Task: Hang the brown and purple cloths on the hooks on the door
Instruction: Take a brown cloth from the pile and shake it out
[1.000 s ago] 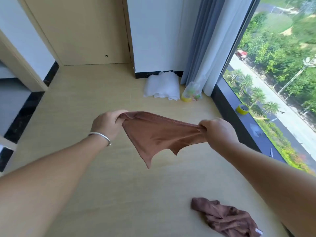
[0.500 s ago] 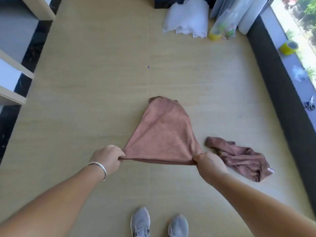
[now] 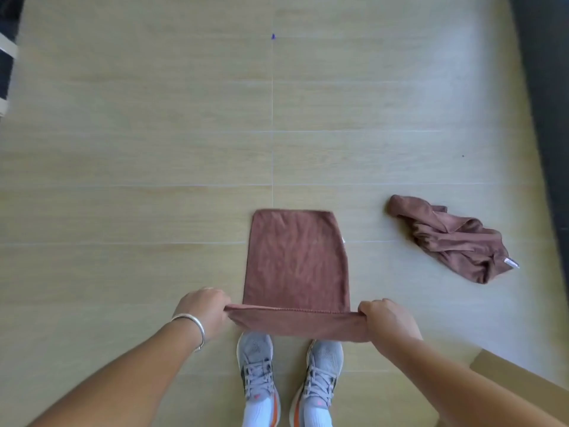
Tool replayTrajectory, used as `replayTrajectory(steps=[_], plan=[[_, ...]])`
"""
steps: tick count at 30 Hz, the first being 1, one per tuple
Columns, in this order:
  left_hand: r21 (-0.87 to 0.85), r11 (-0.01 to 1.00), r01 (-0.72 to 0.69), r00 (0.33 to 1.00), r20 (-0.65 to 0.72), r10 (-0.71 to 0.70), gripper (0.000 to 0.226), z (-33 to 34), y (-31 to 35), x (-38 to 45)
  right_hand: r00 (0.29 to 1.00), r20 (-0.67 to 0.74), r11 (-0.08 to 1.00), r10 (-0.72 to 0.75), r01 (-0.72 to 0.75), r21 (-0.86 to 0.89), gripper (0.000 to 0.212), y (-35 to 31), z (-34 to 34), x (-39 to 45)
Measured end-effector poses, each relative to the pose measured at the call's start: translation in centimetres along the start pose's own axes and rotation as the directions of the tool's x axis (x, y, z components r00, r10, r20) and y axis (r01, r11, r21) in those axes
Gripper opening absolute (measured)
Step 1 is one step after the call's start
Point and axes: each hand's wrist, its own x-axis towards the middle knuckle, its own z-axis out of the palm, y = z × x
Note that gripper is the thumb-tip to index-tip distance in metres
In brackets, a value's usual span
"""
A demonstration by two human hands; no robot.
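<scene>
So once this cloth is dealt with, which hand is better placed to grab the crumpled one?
Right, probably. The crumpled cloth lies on the floor on the right hand's side; the left hand would have to cross over. Both now grip the flat cloth.

Both hands, left (image 3: 203,312) & right (image 3: 388,318), fingers curled, pinching, arms extended fwd.

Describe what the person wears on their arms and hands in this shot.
Both forearms are bare, with no sleeves in view, and neither hand wears a glove. The left hand has a thin silver bangle round its wrist. The right hand shows no bracelet, watch or ring that can be made out.
</scene>
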Motion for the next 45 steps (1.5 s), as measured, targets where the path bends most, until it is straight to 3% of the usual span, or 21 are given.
replayTrajectory(steps=[5,11,18,23,26,31,35,40,45], plan=[[0.026,1.0,0.016,0.996,-0.083,-0.014,0.029,-7.8,-0.3,-0.2,0.991,-0.038,0.992,0.127,-0.127,-0.004,0.029,-0.2,-8.6,0.6],[-0.007,0.999,0.044,0.958,-0.284,-0.044,0.029,-25.5,-1.9,-3.3,0.952,-0.29,0.987,0.099,-0.132,-0.096,0.03,-0.2,-26.7,-3.1],[-0.058,0.997,0.041,0.802,-0.593,-0.067,0.035,-45.4,-3.8,-11.8,0.754,-0.656,0.985,0.042,-0.143,-0.1,0.029,-1.4,-46.5,-11.9],[-0.109,0.994,0.023,0.702,-0.706,-0.094,0.031,-50.7,-5.3,-16.3,0.616,-0.787,0.997,-0.013,-0.057,-0.061,0.024,-1.9,-51.3,-15.3],[-0.107,0.994,0.021,0.704,-0.705,-0.09,0.025,-49.2,-6.0,-17.1,0.63,-0.775,0.999,-0.051,0.032,-0.04,0.024,-2.0,-49.7,-14.8],[-0.062,0.995,-0.079,0.74,-0.672,0.017,0.018,-40.6,-7.1,-14.8,0.727,-0.678,0.988,-0.11,0.153,0.004,0.022,-1.3,-41.3,-11.1],[-0.074,0.982,-0.174,0.823,-0.559,0.104,0.013,-30.7,-7.8,-11.5,0.833,-0.53,0.982,-0.16,0.191,0.002,0.021,-0.9,-32.6,-7.6],[-0.13,0.981,-0.142,0.915,-0.396,0.08,0.016,-18.4,-7.1,-6.7,0.909,-0.38,0.98,-0.174,0.197,0.022,0.022,-0.6,-21.1,-3.8],[-0.172,0.98,-0.097,0.959,-0.281,0.046,0.018,-7.8,-5.8,-2.9,0.952,-0.26,0.983,-0.162,0.179,0.04,0.021,-0.1,-10.0,-0.1]])
